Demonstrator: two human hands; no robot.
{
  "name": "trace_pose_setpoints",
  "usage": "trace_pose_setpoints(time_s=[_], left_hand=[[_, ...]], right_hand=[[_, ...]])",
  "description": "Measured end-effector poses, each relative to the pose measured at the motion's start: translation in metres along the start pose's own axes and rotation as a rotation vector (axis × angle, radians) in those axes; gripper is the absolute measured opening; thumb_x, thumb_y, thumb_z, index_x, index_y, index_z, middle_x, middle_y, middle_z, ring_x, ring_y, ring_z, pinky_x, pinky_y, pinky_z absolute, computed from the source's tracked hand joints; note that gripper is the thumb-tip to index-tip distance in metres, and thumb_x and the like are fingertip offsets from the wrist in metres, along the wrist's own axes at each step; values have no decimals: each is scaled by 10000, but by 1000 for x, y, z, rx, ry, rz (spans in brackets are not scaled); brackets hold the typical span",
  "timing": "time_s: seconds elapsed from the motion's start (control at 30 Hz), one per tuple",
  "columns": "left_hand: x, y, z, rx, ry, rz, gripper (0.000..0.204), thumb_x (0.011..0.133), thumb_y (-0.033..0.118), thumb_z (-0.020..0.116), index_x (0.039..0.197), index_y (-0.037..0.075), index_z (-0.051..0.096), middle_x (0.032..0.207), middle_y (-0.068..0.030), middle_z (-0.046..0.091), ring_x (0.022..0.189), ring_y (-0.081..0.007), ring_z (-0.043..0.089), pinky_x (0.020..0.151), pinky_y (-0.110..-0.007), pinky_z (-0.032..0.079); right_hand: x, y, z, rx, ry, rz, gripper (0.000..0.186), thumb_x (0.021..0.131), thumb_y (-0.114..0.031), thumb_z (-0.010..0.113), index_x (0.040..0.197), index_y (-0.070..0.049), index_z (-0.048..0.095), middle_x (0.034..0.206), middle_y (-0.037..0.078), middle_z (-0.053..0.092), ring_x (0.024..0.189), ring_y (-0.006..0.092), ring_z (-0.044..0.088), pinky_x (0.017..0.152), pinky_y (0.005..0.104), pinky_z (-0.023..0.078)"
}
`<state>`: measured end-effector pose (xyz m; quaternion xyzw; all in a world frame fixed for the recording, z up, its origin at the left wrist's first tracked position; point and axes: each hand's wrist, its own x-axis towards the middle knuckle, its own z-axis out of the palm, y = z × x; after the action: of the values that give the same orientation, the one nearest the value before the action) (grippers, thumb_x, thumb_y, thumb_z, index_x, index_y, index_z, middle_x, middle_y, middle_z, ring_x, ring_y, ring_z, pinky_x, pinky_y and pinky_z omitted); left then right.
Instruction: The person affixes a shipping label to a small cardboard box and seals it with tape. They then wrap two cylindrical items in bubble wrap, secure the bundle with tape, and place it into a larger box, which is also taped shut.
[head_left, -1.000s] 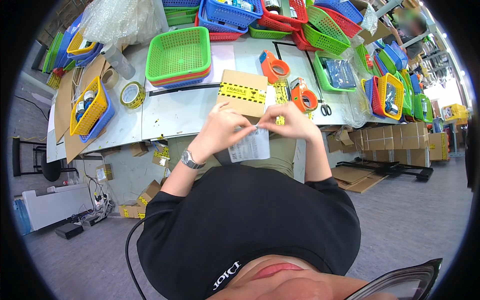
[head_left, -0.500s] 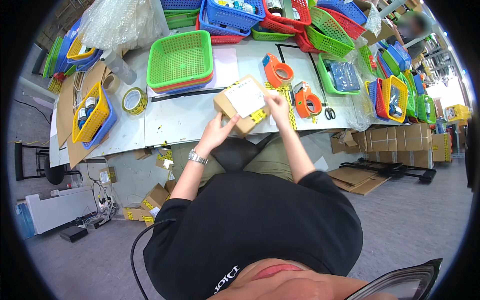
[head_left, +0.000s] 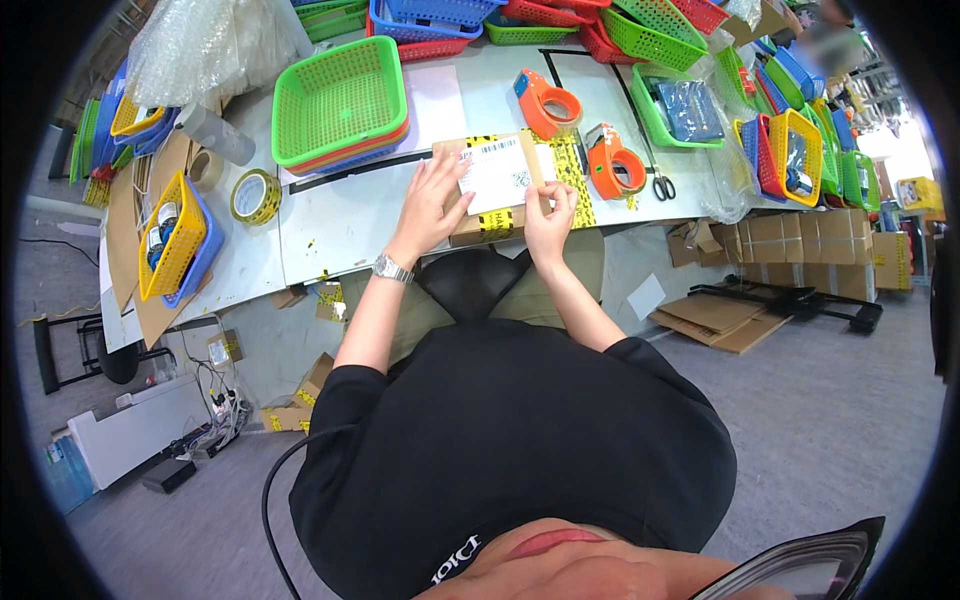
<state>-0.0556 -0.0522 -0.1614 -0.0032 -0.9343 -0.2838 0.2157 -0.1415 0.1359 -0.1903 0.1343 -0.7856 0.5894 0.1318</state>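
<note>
"Box (head_left: 466, 236) turned straighter, and the left hand (head_left: 430, 203) went up onto its white label (head_left: 497, 176)!"

"Yes, flat and spread wide. The right hand (head_left: 549, 218) bunches up by the label's corner; I can't tell if it pinches."

"What's in the way?"

"Green basket (head_left: 343, 108) on the left, two orange tape cutters (head_left: 533, 104) on the right. Box sits by the table's (head_left: 345, 236) front edge, bare room left of it."
</note>
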Motion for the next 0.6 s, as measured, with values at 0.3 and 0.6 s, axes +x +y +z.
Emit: trace_pose_setpoints(time_s=[0.3,0.6], left_hand=[[6,-4,-14,114,-183,56,537,932,385,544,1423,178,474,1530,-11,384,1430,-230,317,1165,-516,188],[5,-9,-16,138,-247,43,607,915,403,573,1459,177,426,1559,-34,330,1451,-230,269,1179,-497,162]], right_hand=[[31,-12,-23,-140,-397,-386,434,840,-79,609,1267,-44,538,1318,168,478,1247,361,440,1059,450,330],[65,-3,-39,-295,-863,-461,576,944,-325,554,1470,-149,398,1561,39,319,1459,287,236,1178,510,171]])
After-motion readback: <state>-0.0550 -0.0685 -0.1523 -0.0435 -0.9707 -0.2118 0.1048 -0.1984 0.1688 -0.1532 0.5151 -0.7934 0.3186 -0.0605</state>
